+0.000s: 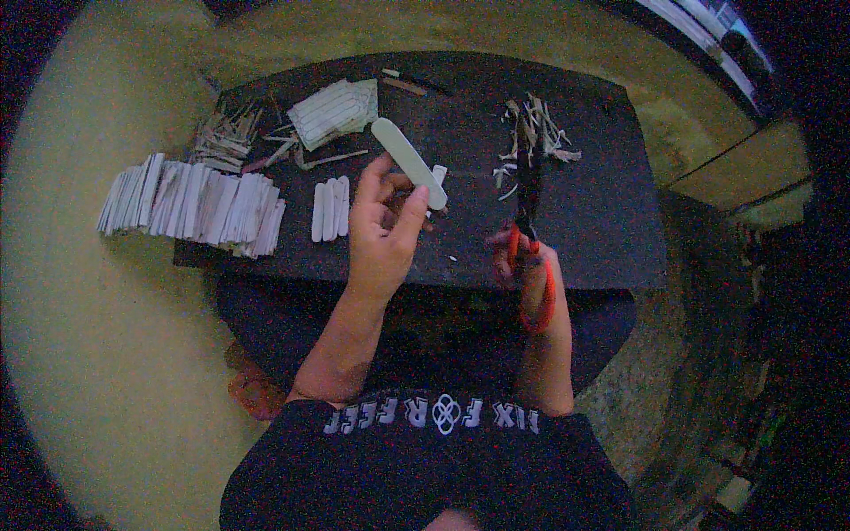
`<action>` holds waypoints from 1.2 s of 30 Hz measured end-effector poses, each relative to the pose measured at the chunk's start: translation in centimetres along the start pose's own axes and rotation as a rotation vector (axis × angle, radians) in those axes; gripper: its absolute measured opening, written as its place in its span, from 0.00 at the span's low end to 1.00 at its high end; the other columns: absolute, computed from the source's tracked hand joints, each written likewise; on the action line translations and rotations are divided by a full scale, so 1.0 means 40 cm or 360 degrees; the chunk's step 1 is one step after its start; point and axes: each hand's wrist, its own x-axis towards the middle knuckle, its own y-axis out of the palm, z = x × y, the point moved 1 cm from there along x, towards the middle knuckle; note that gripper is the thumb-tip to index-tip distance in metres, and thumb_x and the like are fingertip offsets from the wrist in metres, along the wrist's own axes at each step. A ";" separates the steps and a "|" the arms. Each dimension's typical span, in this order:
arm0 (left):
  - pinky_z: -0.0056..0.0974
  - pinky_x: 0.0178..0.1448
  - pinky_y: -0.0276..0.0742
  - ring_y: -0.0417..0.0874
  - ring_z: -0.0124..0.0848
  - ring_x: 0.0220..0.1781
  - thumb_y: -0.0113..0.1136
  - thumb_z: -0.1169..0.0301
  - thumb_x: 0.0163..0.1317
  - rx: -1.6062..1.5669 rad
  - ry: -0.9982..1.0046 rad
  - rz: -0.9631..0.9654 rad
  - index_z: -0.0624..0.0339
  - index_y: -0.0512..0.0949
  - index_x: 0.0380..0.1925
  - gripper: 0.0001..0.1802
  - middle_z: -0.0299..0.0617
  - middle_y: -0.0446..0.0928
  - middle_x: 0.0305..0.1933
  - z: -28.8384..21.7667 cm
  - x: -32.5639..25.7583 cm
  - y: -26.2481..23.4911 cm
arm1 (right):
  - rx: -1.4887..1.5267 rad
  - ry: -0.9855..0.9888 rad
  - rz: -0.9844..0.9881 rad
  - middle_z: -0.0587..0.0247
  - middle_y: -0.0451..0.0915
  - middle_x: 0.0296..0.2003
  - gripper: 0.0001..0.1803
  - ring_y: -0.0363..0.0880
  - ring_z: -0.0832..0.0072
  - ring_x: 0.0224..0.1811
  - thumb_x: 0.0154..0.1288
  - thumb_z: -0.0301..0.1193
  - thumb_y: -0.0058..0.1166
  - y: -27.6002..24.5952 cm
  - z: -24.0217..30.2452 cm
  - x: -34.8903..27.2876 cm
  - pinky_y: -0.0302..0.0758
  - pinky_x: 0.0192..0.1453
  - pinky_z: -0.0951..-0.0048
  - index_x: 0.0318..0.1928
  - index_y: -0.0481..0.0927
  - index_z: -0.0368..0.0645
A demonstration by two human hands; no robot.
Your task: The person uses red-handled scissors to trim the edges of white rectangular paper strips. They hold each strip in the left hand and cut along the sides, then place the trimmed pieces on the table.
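Yellowish floor fills the left and top of the frame, and a dark low table [602, 221] sits across the middle, serving as a work surface within easy reach of both forearms coming up from the lower edge. Along its left edge a long row of pale flat sticks [195, 203] stands packed on edge, apparently sorted; above it lies a looser bundle [335, 111], and three rounded sticks [330, 210] lie side by side near centre. Shavings [531, 133] are heaped at upper right, beside the cutting side. The left hand [382, 226] pinches a pale rounded stick [409, 164], fingers clamped, tilting it up clear of the table. The right hand [524, 265] is closed round red-handled scissors [529, 212], blades pointing away.
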 end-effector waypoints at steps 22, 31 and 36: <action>0.27 0.41 0.69 0.74 0.26 0.38 0.53 0.79 0.52 -0.0107 -0.0021 -0.0044 0.62 0.58 0.47 0.22 0.41 0.72 0.37 0.013 -0.003 0.028 | -0.0634 -0.0059 0.0424 0.46 0.72 0.40 0.34 0.72 0.60 0.43 0.46 0.36 0.56 0.059 0.020 -0.016 0.67 0.47 0.68 0.51 0.61 0.30; 0.27 0.39 0.69 0.74 0.26 0.37 0.53 0.79 0.52 -0.0116 -0.0012 0.0020 0.63 0.58 0.46 0.22 0.42 0.72 0.37 0.019 -0.005 0.032 | -0.0644 -0.0009 0.0427 0.46 0.72 0.39 0.32 0.72 0.59 0.41 0.46 0.33 0.56 0.060 0.020 -0.012 0.69 0.44 0.67 0.51 0.61 0.31; 0.26 0.38 0.70 0.74 0.25 0.37 0.53 0.80 0.52 -0.0158 0.0023 0.0027 0.63 0.57 0.46 0.22 0.42 0.72 0.36 0.019 -0.009 0.039 | -0.0736 -0.0143 0.0338 0.45 0.72 0.39 0.32 0.72 0.57 0.42 0.47 0.33 0.55 0.056 -0.027 -0.015 0.68 0.46 0.67 0.52 0.60 0.30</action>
